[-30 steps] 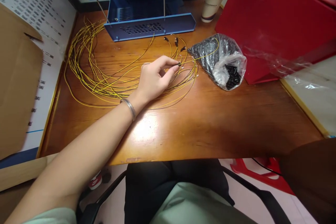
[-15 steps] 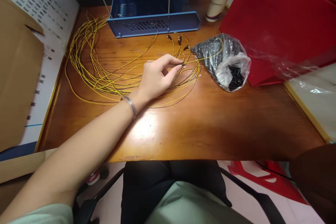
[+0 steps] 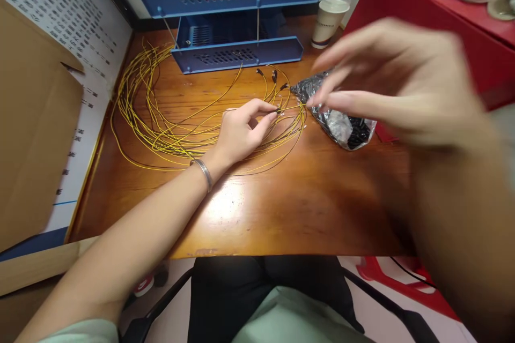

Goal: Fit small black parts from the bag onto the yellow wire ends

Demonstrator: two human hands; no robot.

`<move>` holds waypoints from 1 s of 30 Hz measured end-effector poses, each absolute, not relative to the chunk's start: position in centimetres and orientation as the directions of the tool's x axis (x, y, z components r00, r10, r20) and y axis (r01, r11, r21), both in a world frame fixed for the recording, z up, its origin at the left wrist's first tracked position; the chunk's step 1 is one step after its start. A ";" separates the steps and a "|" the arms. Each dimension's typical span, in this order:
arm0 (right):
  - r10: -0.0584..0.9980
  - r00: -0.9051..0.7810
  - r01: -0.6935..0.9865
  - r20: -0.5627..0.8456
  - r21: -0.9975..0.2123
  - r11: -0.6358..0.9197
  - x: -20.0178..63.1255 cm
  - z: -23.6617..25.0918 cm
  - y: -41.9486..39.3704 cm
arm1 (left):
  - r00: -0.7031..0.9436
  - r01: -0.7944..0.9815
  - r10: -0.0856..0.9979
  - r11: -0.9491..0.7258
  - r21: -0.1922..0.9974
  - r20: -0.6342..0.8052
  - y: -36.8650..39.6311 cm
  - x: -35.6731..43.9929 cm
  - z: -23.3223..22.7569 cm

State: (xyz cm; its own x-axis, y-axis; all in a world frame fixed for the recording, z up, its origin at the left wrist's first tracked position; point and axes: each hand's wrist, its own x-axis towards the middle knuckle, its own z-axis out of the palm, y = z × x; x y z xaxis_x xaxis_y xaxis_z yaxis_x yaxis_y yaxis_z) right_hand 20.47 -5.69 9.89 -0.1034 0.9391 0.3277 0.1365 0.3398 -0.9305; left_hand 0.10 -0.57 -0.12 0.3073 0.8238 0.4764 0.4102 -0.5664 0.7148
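— So, where is the left hand (image 3: 241,131)?

— On the wooden desk (image 3: 306,203), in front of the blue metal rack (image 3: 237,37); its thumb and forefinger are pinched shut on the dark connector tip (image 3: 278,111) of one yellow cable; the coil of yellow cables (image 3: 161,118) lies looped on the desk between that hand and the rack's left corner.

— And the right hand (image 3: 386,86)?

— Blurred, raised above the desk to the right of the rack; its fingers are spread and loosely curved, nothing visibly between them; the forefinger's tip sits close to the pinched connector, though I cannot tell whether it touches; behind it lies the clear plastic bag (image 3: 341,123) of small black parts, partly hidden.

— Anything else near the rack?

— A paper cup (image 3: 326,21) stands just right of it, beside a red box (image 3: 426,16); brown cardboard (image 3: 32,134) leans well to the left of it.
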 end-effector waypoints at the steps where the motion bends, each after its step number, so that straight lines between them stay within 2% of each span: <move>1: 0.941 -0.176 0.203 0.288 -0.925 0.321 20.4 9.0 -5.3 | 0.301 0.413 0.826 -0.563 0.716 0.477 -0.5 0.1 -0.2; 3: 0.956 -0.208 0.254 0.206 -0.933 0.256 19.7 6.4 -4.3 | 0.282 0.411 0.829 -0.560 0.720 0.483 -0.4 0.0 -0.3; 7: 0.989 -0.038 0.090 0.146 -0.985 0.149 17.5 1.7 -2.6 | 0.243 0.399 0.837 -0.548 0.736 0.491 -0.3 0.0 -0.3; 9: 0.985 0.101 0.013 0.143 -0.990 0.142 16.6 0.5 -1.9 | 0.226 0.397 0.833 -0.553 0.733 0.505 -0.3 0.1 -0.2; 12: 0.971 0.196 -0.054 0.136 -0.987 0.149 16.0 0.0 -1.0 | 0.212 0.401 0.825 -0.562 0.724 0.523 -0.2 0.1 -0.2; 17: 0.966 0.185 -0.146 0.181 -0.967 0.209 16.4 -0.5 -0.5 | 0.200 0.384 0.837 -0.546 0.745 0.510 -0.2 0.2 -0.3; 24: 0.948 0.164 -0.116 0.272 -0.949 0.292 16.8 -0.7 -0.8 | 0.204 0.384 0.833 -0.551 0.741 0.514 0.0 0.2 -0.5; 30: 0.943 0.174 -0.050 0.284 -0.954 0.297 16.7 -0.7 -0.9 | 0.215 0.368 0.836 -0.549 0.751 0.506 -0.1 0.2 -0.6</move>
